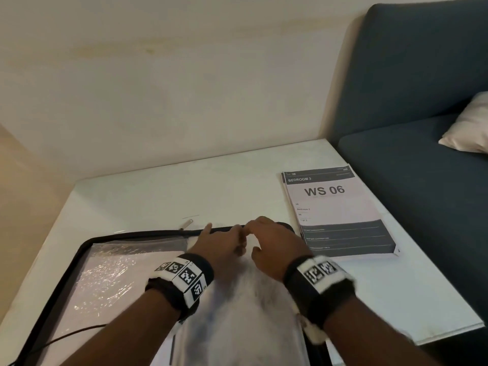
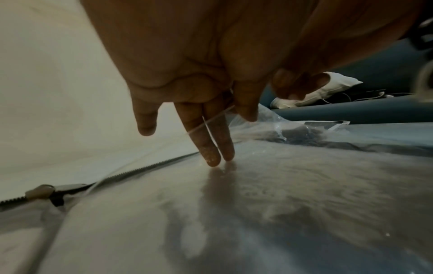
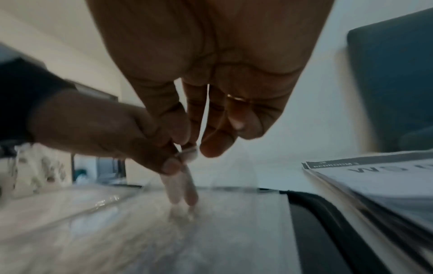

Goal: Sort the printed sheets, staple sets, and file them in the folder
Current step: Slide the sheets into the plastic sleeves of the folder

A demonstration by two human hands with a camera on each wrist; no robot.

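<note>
A clear plastic zip folder with a black rim lies open on the white table, with pale paper showing under its film. Both hands meet at its far edge. My left hand pinches the clear flap with its thumb, and two fingers reach down under the film. My right hand pinches the same flap edge with thumb and forefinger, right beside the left hand. A stack of printed sheets headed "WS 06" lies just right of the folder. No stapler is in view.
The metal zip pull sits at the folder's far edge, left of the hands. A dark blue sofa with a pale pillow stands against the table's right side. A thin black cable crosses the folder's near left corner.
</note>
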